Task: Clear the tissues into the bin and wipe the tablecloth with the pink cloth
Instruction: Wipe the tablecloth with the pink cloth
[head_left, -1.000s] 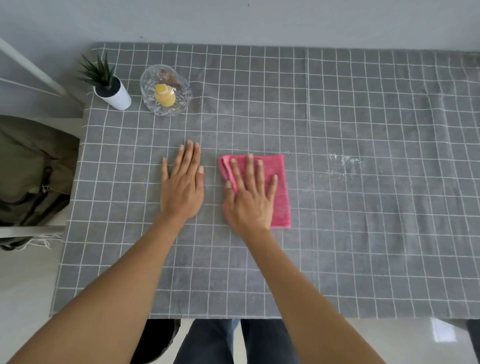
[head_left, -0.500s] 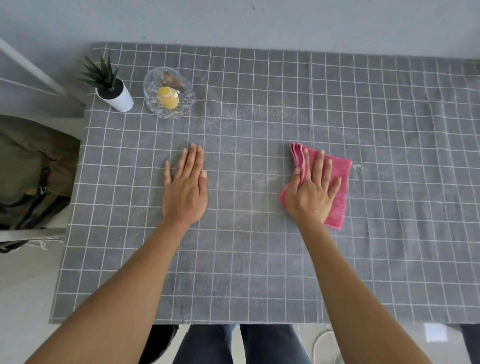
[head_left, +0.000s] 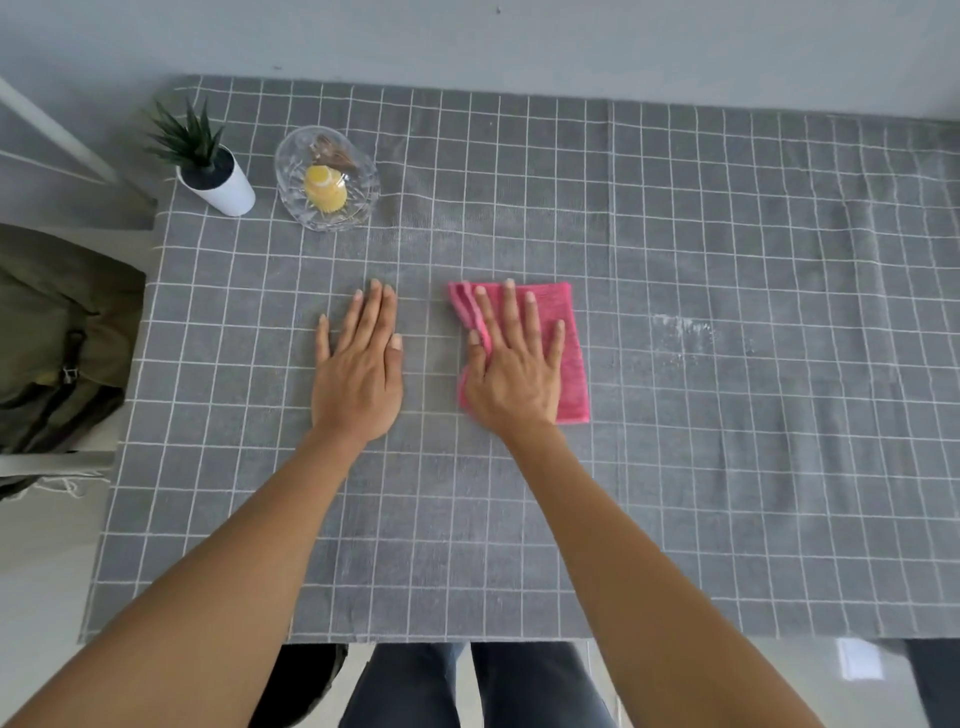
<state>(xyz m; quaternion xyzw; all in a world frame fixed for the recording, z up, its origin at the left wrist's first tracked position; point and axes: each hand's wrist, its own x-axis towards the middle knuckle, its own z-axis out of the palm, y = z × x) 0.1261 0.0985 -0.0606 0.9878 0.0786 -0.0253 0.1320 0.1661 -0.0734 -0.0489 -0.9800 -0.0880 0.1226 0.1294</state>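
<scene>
The grey checked tablecloth (head_left: 675, 467) covers the whole table. A folded pink cloth (head_left: 569, 332) lies flat on it near the middle. My right hand (head_left: 511, 374) presses down on the cloth with spread fingers, covering its left half. My left hand (head_left: 358, 374) rests flat on the bare tablecloth just to the left, fingers together, holding nothing. A pale whitish smear (head_left: 685, 332) marks the tablecloth to the right of the pink cloth. No tissues and no bin are in view.
A small potted plant in a white pot (head_left: 210, 171) and a clear glass dish with a yellow item inside (head_left: 327, 179) stand at the back left corner. A dark green bag (head_left: 57, 332) sits off the table's left edge. A wall runs behind.
My right hand slid the pink cloth to the right over the smear, then back left to near the middle. My left hand stayed flat in place.
</scene>
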